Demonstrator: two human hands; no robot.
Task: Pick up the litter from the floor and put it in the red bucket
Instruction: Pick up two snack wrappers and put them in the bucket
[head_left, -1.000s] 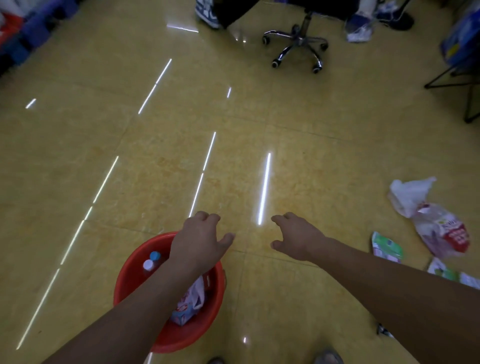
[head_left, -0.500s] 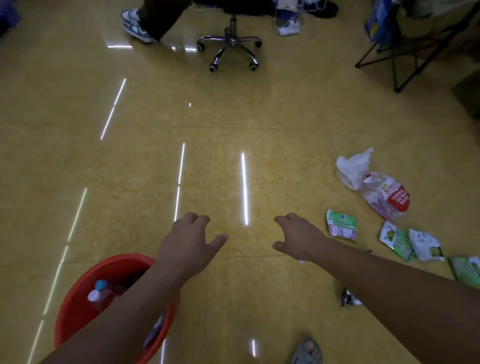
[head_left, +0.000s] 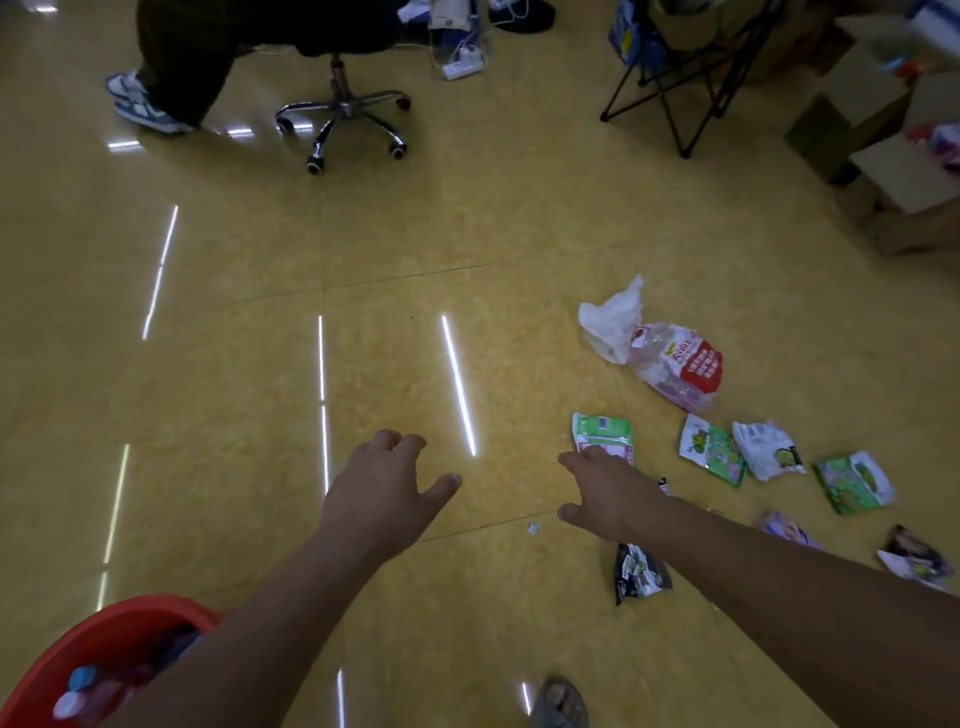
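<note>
We see both arms stretched forward. The left hand (head_left: 382, 493) and right hand (head_left: 605, 493) hang loose-fingered, holding nothing.

One red bucket (head_left: 119, 618) was in view, with one blue cap (head_left: 83, 678) and one white cap (head_left: 66, 705) showing inside it. Two hands showed, one left hand (head_left: 384, 493) and one right hand (head_left: 608, 499). The litter numbered one white plastic bag (head_left: 610, 322), one clear bag with a red label (head_left: 680, 371), four green-and-white packets (head_left: 709, 449), two dark wrappers (head_left: 639, 571), one purple wrapper (head_left: 787, 530) and one small white scrap (head_left: 532, 528). Farther back were one swivel chair (head_left: 343, 111), one sneaker (head_left: 140, 104), one power strip (head_left: 462, 65) and one black folding frame (head_left: 675, 93)
</note>
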